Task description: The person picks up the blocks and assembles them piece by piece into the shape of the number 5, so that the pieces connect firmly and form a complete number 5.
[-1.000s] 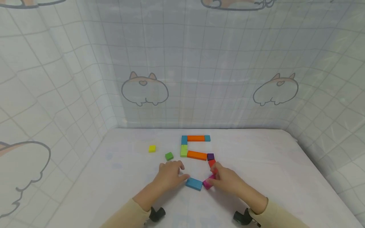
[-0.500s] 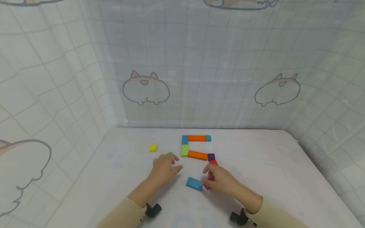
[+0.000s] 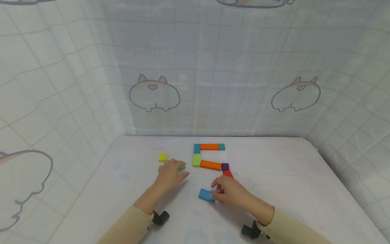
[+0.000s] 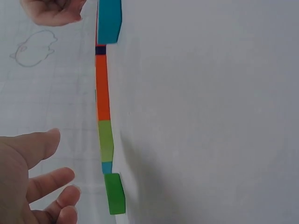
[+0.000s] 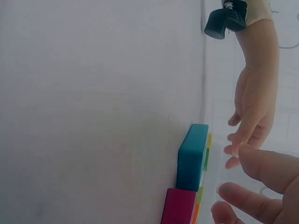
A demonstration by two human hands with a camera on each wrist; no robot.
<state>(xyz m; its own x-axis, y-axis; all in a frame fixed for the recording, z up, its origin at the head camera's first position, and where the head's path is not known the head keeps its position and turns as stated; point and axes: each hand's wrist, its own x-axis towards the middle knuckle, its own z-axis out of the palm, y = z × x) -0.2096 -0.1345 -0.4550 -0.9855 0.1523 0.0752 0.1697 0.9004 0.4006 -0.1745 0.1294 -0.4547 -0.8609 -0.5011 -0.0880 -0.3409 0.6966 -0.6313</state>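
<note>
My left hand point(image 3: 168, 175) hovers beside the small green block point(image 3: 181, 167), partly covering it in the head view; its fingers are spread and hold nothing. In the left wrist view the green block point(image 4: 115, 193) stands apart from those fingers. My right hand point(image 3: 232, 191) hangs over the near end of the block figure, fingers loosely bent around air. Its thumb overlaps the end of the blue block point(image 3: 205, 195) in the head view. The magenta block point(image 5: 180, 205) abuts the blue one and is mostly hidden by the right hand in the head view. A red block point(image 3: 227, 173) lies just beyond.
Farther back, a purple cube point(image 3: 225, 166), an orange block point(image 3: 211, 165), a lime block point(image 3: 196, 160), a blue block point(image 3: 197, 148), another orange block point(image 3: 209, 146) and a small teal block point(image 3: 222, 146) continue the figure. A yellow block point(image 3: 163, 158) lies left on the white table point(image 3: 274, 169).
My left hand has moved left and away from the blue block to the green block. The right hand has shifted slightly left, from the red and magenta blocks toward the blue one.
</note>
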